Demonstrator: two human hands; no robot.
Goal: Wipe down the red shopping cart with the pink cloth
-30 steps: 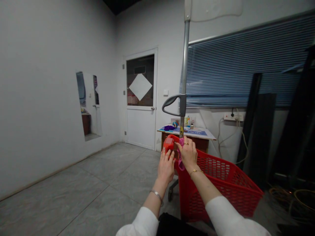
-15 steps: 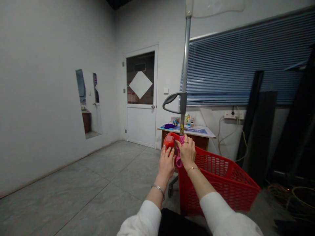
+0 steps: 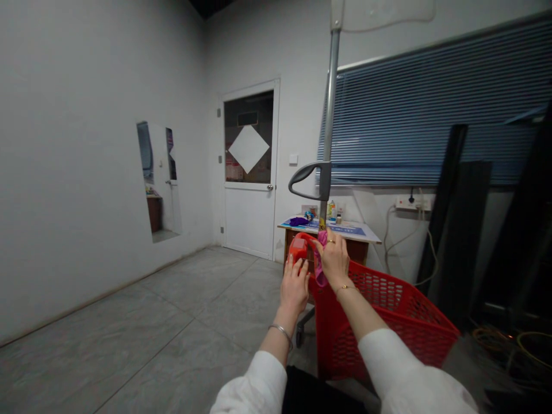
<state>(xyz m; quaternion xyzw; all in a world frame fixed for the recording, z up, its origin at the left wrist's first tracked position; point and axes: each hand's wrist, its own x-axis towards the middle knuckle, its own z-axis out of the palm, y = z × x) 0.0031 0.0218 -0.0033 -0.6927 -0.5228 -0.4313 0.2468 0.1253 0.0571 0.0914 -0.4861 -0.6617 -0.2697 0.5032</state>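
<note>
A red plastic shopping cart [image 3: 345, 345] with perforated sides stands right in front of me. My left hand [image 3: 295, 284] rests against the rounded end of its red handle [image 3: 298, 248], the fingers bent over it. In my right hand [image 3: 335, 260] is a pink cloth [image 3: 319, 270], bunched beside the inner side of the handle. The fingers are closed round the cloth, and part of it is hidden behind them. Just above this hand rises a grey metal pole [image 3: 331, 103] with a dark grey loop grip [image 3: 309, 179] on it.
Behind the cart stands a table [image 3: 371, 236] with a purple cloth [image 3: 299, 221] and small bottles. A white door [image 3: 249, 221] and a wall mirror [image 3: 166, 201] are farther back. Dark panels [image 3: 470, 230] lean at the right, near a power strip [image 3: 413, 203] and cables.
My right hand and the pink cloth have moved slightly up along the handle. The left hand stays on the handle end. The whole view has shifted a little.
</note>
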